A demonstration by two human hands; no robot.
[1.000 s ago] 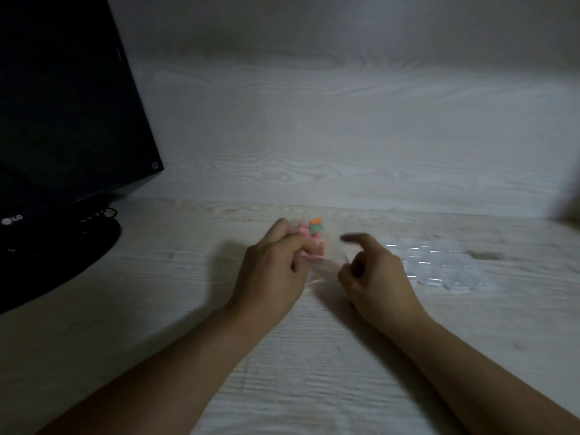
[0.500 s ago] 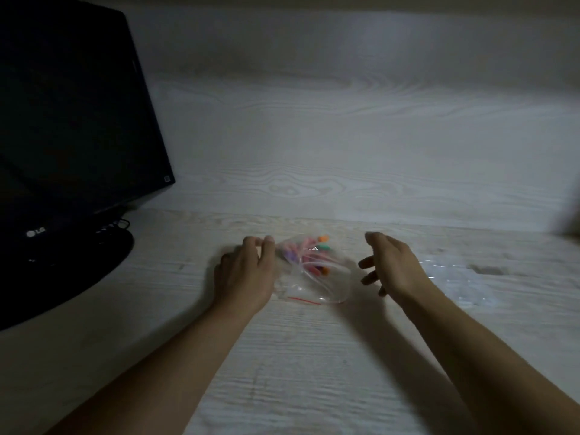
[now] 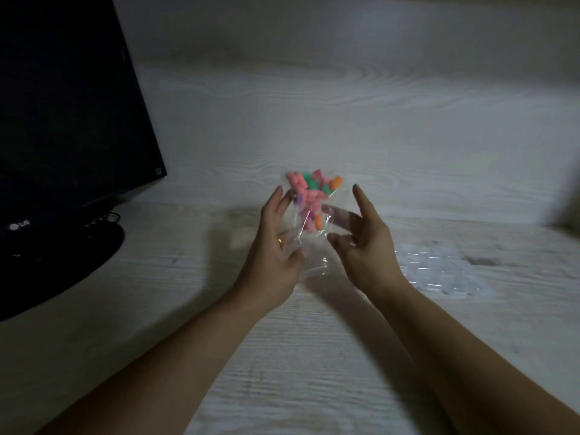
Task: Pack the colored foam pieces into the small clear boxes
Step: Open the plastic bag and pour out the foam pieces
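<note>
A clear plastic bag (image 3: 314, 211) filled with pink, green, orange and purple foam pieces (image 3: 309, 189) is held upright above the table, between my two hands. My left hand (image 3: 276, 249) holds the bag's left side, with its fingers pointing up and its thumb against the plastic. On the bag's right side is my right hand (image 3: 365, 246), thumb in front of the bag and fingers behind it, with the index finger pointing up. A cluster of small clear boxes (image 3: 439, 271) lies on the table to the right of my right hand.
A black monitor (image 3: 62, 120) on a round black base (image 3: 47, 262) stands at the left. The whitish wood-grain table (image 3: 298, 372) runs back to a wall panel of the same look.
The bag was lying on the table half a second ago. It is now lifted, and both hands have closed in on its sides.
</note>
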